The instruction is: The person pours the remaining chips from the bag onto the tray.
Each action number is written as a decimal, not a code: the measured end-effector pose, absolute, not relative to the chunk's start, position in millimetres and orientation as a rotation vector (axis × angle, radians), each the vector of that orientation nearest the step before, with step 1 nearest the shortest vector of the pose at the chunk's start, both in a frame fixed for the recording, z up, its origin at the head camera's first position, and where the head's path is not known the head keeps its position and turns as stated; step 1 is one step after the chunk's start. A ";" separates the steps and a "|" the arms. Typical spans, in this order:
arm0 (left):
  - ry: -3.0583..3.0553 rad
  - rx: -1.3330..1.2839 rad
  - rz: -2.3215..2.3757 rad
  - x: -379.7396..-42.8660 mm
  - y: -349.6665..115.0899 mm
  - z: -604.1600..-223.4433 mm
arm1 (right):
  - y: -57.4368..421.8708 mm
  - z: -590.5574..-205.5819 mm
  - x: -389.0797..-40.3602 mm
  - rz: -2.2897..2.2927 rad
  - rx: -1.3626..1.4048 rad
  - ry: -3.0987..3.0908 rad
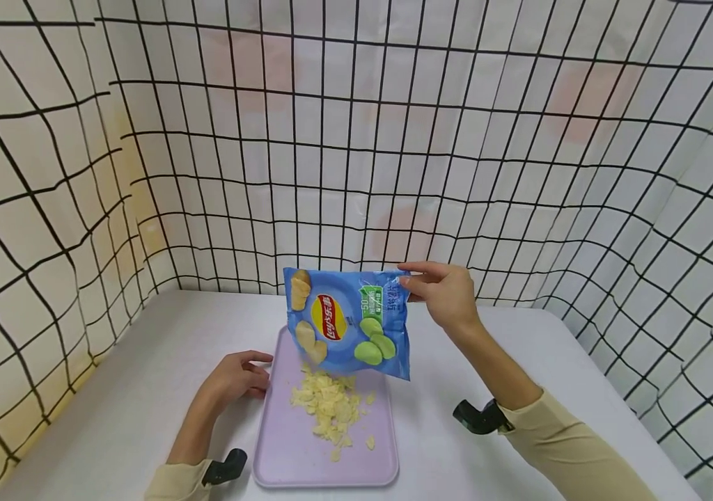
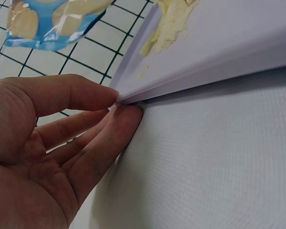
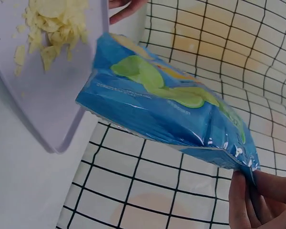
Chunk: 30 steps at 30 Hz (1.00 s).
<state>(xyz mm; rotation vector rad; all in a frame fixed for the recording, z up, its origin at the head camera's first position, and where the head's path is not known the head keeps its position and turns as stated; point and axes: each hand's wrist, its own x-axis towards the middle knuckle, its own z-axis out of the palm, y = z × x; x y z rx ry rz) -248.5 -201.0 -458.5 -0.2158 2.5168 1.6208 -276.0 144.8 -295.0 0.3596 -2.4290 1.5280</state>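
My right hand (image 1: 450,296) pinches the upper right corner of a blue chip bag (image 1: 347,362), holding it above the far part of a lilac tray (image 1: 325,473). The bag hangs tilted, its printed front towards me; the right wrist view shows thumb and fingers (image 3: 248,205) on its crimped edge. Broken potato chips (image 1: 331,403) lie heaped on the tray under the bag. At the tray's left side, my left hand (image 1: 237,376) grips the rim, one digit above and others beneath it, as the left wrist view (image 2: 62,133) shows.
The tray lies on a white table (image 1: 162,362). White walls with a black grid (image 1: 356,153) rise at the back and both sides. A dark wrist mount (image 1: 478,417) sits on the right sleeve, another mount (image 1: 225,467) on the left.
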 end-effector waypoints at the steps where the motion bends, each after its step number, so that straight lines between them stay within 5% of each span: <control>1: 2.515 -0.221 1.620 -248.0 -201.1 -458.5 | 144.5 -294.9 -275.6 1.524 0.364 -2.431; 30: 2.507 -0.202 1.630 -246.7 -201.2 -454.6 | 135.4 -300.7 -273.3 1.473 0.361 -2.304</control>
